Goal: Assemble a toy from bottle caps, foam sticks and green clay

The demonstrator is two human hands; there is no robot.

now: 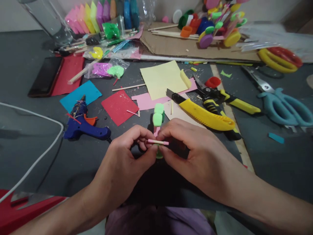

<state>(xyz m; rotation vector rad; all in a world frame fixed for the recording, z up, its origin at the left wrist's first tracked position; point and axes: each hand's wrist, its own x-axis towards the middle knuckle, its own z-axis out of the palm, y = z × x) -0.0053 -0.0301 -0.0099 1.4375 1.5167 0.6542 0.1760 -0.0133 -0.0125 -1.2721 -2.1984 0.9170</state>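
Observation:
My left hand (133, 148) and my right hand (184, 145) meet at the front middle of the dark table, both closed in a pinch. Between their fingertips is a small craft model (157, 119) with light green rounded blocks at its far end and a pink part below them. A short thin stick (158, 142) with pink ends lies crosswise on it at the fingertips. More green shows under the thumbs; the fingers hide the model's middle. Beyond my hands are a red paper square (119, 107) and a yellow utility knife (206, 115) with its blade out.
A blue glue gun (84, 125) lies at left, near a white cable (52, 118) and a phone (46, 76). Pliers (215, 94) and blue-handled scissors (285, 104) lie at right. Yellow paper (162, 80), clay packets (100, 16) and cardboard (168, 45) are farther back.

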